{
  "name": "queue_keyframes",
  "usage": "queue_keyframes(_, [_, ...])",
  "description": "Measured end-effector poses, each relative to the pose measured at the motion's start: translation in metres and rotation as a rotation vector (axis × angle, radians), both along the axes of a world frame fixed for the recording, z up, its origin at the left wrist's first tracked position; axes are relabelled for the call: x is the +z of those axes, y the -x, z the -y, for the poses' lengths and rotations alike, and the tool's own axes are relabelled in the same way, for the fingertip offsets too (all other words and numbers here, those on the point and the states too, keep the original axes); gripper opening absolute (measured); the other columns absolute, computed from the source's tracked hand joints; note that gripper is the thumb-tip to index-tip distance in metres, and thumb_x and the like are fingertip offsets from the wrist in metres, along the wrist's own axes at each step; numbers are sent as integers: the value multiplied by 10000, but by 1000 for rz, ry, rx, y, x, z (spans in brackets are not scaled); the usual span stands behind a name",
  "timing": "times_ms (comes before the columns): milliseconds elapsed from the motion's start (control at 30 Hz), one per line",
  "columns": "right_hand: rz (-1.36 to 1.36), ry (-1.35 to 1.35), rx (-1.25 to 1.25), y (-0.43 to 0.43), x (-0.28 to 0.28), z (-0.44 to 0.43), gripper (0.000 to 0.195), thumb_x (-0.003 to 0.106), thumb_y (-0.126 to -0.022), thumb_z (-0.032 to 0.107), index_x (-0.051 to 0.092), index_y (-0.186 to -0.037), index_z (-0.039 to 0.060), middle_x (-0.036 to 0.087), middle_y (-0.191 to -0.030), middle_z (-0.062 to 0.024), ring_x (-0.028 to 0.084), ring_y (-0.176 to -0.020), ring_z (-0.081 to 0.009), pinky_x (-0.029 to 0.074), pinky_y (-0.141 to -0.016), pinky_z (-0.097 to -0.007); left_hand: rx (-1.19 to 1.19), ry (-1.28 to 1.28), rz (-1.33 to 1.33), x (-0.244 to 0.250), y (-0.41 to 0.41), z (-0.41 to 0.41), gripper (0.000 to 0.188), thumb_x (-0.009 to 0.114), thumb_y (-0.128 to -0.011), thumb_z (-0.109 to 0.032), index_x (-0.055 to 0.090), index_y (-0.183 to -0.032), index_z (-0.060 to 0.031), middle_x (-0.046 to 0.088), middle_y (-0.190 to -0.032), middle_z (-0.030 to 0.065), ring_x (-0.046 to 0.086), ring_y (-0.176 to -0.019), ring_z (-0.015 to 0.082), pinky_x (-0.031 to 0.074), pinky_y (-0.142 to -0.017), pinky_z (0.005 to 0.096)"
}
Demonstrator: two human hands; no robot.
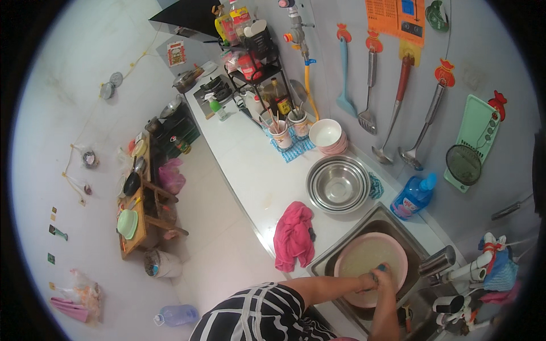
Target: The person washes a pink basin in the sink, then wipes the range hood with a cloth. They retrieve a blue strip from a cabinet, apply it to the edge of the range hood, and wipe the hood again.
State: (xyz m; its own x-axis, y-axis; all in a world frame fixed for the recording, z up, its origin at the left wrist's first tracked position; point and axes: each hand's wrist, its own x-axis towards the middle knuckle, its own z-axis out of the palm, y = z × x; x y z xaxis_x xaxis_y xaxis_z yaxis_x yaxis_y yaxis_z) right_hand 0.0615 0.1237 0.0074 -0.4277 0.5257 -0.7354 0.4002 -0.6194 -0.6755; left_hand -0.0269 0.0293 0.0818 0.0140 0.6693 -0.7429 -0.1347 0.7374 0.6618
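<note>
My left hand (366, 283) and my right hand (384, 278) are pressed together over a pink plastic basin (341, 255). A small blue-green cloth (381, 267) shows between the fingers, and most of it is hidden by the hands. Cloudy water (362, 255) fills the basin. It stands in the steel sink (379, 219), below a cylindrical metal fitting (438, 261) at the right.
Nested steel bowls (339, 187), a crumpled pink cloth (293, 236) and a blue pump bottle (413, 197) stand or lie around the sink. Ceramic bowls (327, 134) and utensil cups (280, 135) are farther along the counter. Ladles (420, 128) hang on the wall.
</note>
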Motion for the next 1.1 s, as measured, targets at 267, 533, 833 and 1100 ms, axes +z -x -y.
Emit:
queue_keyframes(267, [260, -48, -396, 16, 4, 31, 364, 615, -797, 23, 474, -1132, 37, 521, -1043, -121, 540, -906, -248, 481, -733, -359, -164, -340, -741, -60, -19, 19, 405, 646, -746, -180, 493, -1062, 22, 614, -873, 232, 611, -811, 362, 487, -718, 433])
queue_keyframes(533, [-347, 205, -422, -12, 47, 21, 679, 476, -871, 572, 394, -1339, 88, 493, -1221, -165, 506, -1047, -288, 435, -862, -421, -7, 62, 48, -23, 0, -4, 349, 649, -780, -204, 495, -1028, -13, 541, -719, 89, 533, -597, 195, 416, -432, 309])
queue_keyframes(833, [-1455, 460, -538, 1, 15, 85, 475, 498, -881, 392, 396, -1252, 114, 483, -1134, -160, 487, -1010, -288, 446, -816, -385, 950, -70, 1791, 3, -44, 16, 209, 582, -849, -133, 551, -1039, -55, 491, -889, 25, 446, -630, 57, 289, -400, 155])
queue_keyframes(1100, [-1089, 461, -379, -9, 32, 49, 92, 562, -856, 85, 496, -921, 95, 530, -852, -66, 520, -754, -171, 463, -664, -279, 875, -30, 1636, 32, -13, 37, 150, 581, -849, -104, 525, -987, -89, 496, -849, 28, 442, -591, 53, 280, -380, 153])
